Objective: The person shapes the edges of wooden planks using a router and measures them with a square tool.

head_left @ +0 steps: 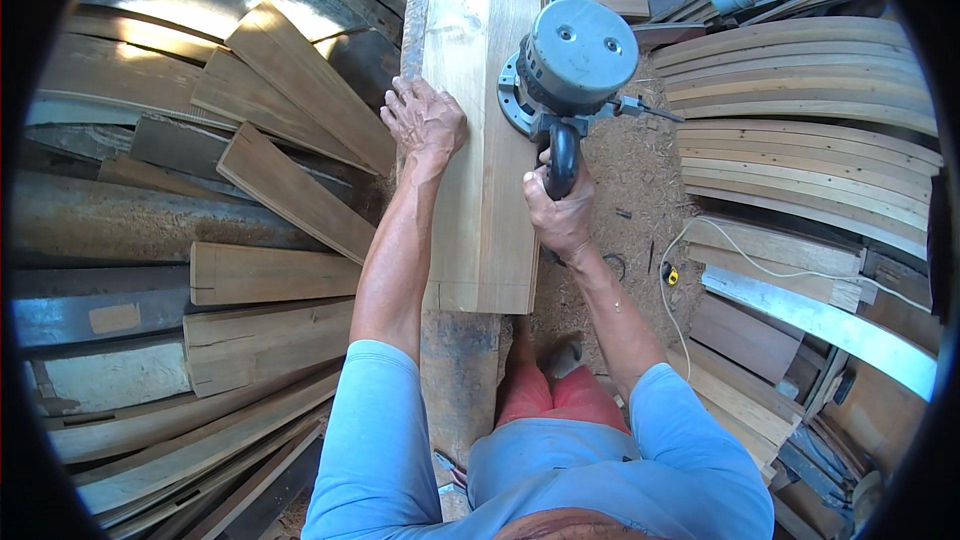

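A long pale wooden board [461, 210] lies lengthwise in front of me, on top of a worn wooden bench [458, 380]. My left hand [428, 120] rests flat on the board's left edge, its fingers stretched out away from me. At the board's right edge stands a router [577, 50] with a grey round top and a round metal base, partly over the board and partly beyond it. My right hand [563, 208] is wrapped round the router's black handle [565, 158]. The cutting bit is hidden beneath the tool.
Loose planks [272, 273] fan out to the left of the bench. Stacks of curved boards [800, 70] lie on the right. A pale cord [765, 265] runs across the right side near a yellow-and-black tape measure [670, 273]. Wood shavings [625, 180] cover the ground.
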{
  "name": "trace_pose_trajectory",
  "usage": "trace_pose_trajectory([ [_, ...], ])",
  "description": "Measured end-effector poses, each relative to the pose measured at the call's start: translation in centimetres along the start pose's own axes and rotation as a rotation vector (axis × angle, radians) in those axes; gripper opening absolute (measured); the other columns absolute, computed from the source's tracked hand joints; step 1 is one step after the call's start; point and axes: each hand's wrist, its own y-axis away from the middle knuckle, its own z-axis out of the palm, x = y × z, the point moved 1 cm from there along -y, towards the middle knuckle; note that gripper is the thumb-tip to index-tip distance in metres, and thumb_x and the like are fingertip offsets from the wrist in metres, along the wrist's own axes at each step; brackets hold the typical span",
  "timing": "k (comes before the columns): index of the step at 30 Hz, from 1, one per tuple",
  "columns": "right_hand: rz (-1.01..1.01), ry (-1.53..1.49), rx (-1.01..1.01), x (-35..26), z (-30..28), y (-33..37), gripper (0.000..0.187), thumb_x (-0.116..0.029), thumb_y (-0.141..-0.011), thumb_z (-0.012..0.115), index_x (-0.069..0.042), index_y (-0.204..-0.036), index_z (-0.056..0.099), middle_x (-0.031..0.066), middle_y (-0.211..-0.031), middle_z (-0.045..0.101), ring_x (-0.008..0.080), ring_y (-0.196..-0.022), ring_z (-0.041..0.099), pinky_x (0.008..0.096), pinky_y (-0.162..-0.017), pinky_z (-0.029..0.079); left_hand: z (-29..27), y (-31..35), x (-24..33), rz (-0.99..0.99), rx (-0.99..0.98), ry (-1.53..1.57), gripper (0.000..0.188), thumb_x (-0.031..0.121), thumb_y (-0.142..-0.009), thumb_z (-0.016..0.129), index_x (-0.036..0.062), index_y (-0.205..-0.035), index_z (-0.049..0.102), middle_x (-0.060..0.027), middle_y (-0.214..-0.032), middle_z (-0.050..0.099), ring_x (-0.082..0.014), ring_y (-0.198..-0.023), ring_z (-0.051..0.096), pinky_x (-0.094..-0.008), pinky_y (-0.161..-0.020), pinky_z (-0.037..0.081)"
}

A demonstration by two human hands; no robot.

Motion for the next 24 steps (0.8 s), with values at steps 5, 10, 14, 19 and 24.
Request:
trace_pose_trajectory([
  [5,0.0,-0.007,-0.006,-0.6,0.6,-4.2,0.025,-0.004,-0.085,0.069,-0.001,-0.107,0.058,-0.0011,-0.081,0.056,0.0079,-0.071,0.055,0.0289,-0.068,0.05,-0.3,-1.6,1.0,-0.011,-0.001,0.031,0.063,0.036,-0.104,0.04,-0.0064,-0.151,0.041,-0.0297,-0.16,0.035,-0.0473,-0.147,0.033,-0.0558,-0.122,0.023],
  [10,-0.015,-0.001,0.019,0.9,1.1,-8.7,0.025,-0.004,-0.084,0.069,-0.002,-0.106,0.058,0.0001,-0.083,0.057,0.0091,-0.072,0.056,0.0292,-0.069,0.05,0.2,-3.0,1.6,-0.033,0.001,0.037,0.063,0.036,-0.104,0.039,-0.0054,-0.151,0.041,-0.0291,-0.16,0.036,-0.0461,-0.148,0.033,-0.0556,-0.122,0.023],
  [14,-0.046,-0.011,0.027,1.4,1.6,-12.6,0.024,-0.004,-0.083,0.068,-0.003,-0.105,0.058,-0.0008,-0.084,0.056,0.0088,-0.074,0.056,0.0291,-0.07,0.05,0.1,-4.5,2.4,-0.055,-0.017,0.053,0.063,0.036,-0.103,0.041,-0.0058,-0.151,0.042,-0.0297,-0.16,0.035,-0.0462,-0.148,0.033,-0.0561,-0.122,0.023],
  [19,-0.03,-0.037,0.0,0.7,2.1,-16.5,0.022,-0.005,-0.083,0.067,-0.004,-0.103,0.058,-0.0022,-0.083,0.055,0.0082,-0.073,0.055,0.0284,-0.07,0.049,1.0,-6.3,2.7,-0.049,0.027,0.096,0.063,0.034,-0.1,0.045,-0.0079,-0.147,0.045,-0.0312,-0.159,0.036,-0.0473,-0.147,0.033,-0.0573,-0.121,0.024],
  [24,-0.089,-0.008,0.0,1.2,2.5,-20.5,0.022,-0.004,-0.085,0.068,-0.005,-0.104,0.059,-0.0034,-0.081,0.055,0.007,-0.07,0.055,0.0269,-0.066,0.048,0.7,-7.5,3.3,-0.069,-0.016,0.07,0.062,0.035,-0.103,0.041,-0.0063,-0.149,0.043,-0.0287,-0.16,0.036,-0.0457,-0.148,0.032,-0.0548,-0.122,0.023],
])
